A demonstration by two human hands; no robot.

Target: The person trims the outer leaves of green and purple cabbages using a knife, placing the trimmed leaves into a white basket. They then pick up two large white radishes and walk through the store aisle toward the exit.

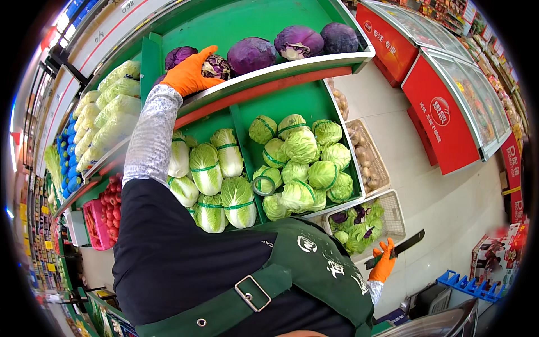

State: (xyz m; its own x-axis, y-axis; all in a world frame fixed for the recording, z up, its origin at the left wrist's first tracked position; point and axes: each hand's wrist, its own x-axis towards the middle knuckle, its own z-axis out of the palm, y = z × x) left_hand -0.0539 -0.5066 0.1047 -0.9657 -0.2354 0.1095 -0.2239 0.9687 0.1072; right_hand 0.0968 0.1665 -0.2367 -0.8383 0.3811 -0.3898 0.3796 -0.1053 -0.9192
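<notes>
My left hand point(189, 72), in an orange glove, reaches to the upper green shelf, its thumb and fingers around a small red cabbage point(216, 67) with a streaked purple-and-white surface. Another red cabbage point(180, 57) sits just behind that hand. Farther right along the shelf's front edge lie larger red cabbages point(251, 55). My right hand point(382, 261), also gloved in orange, is low at the right and grips a knife point(410, 242) with a dark blade pointing away to the right. Beside it stands a pale plastic crate point(395, 215) with loose green and purple leaves point(365, 225).
On the lower shelf are napa cabbages point(205, 168) and round green cabbages point(301, 147), many banded with green tape. A tape roll point(264, 185) lies among them. A basket of potatoes point(366, 160) adjoins the shelf. Red chest freezers point(442, 113) stand across the aisle.
</notes>
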